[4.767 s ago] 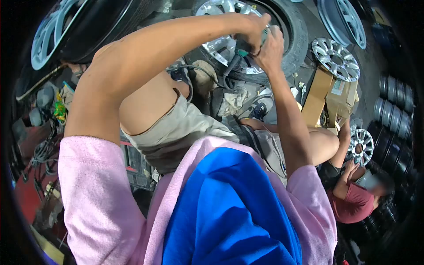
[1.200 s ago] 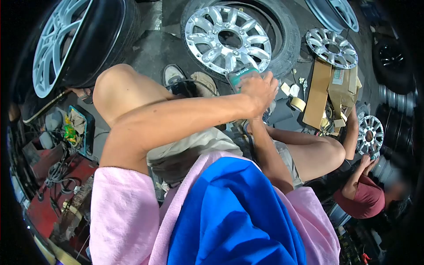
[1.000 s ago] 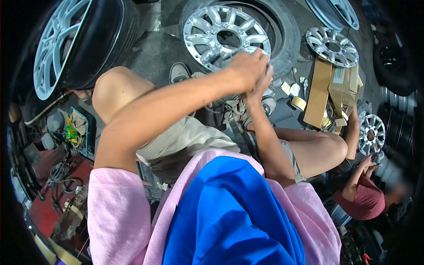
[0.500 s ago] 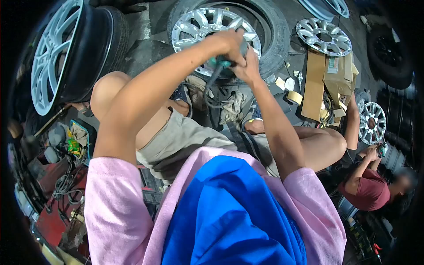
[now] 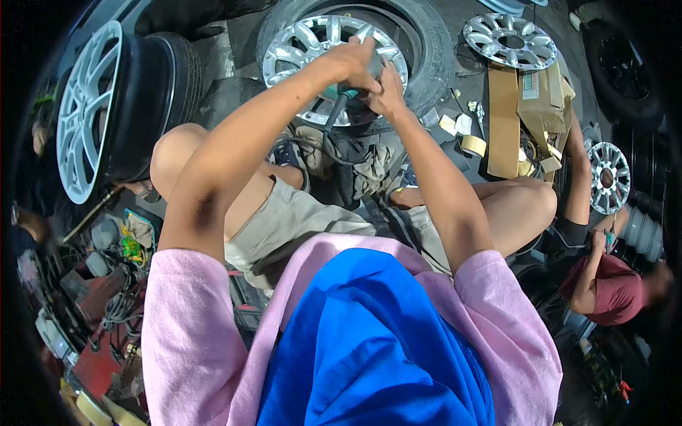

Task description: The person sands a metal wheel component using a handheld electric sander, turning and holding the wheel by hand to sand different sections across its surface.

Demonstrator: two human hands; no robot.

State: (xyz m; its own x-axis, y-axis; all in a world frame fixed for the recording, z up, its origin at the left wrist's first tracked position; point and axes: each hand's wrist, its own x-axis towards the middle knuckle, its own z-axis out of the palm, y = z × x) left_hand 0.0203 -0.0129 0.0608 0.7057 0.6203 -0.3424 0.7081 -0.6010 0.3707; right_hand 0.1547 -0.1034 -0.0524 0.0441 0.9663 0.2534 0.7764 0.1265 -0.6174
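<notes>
Near the wheel's (image 5: 307, 31) edge, both hands (image 5: 354, 61) (image 5: 388, 91)

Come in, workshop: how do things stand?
Left hand, right hand both on green tool. Silver wheel underneath, lying across tyre. Power cord looping close by, near rag.

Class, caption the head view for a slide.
Left hand and right hand hold a green-and-black power tool over a round, silver, spoked metal wheel on a dark rubber tyre.

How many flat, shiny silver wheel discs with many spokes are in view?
3: first disc on the tire, second disc at the far end of the cardboard box, third disc near the maroon shirt. Others may be hidden.
</notes>
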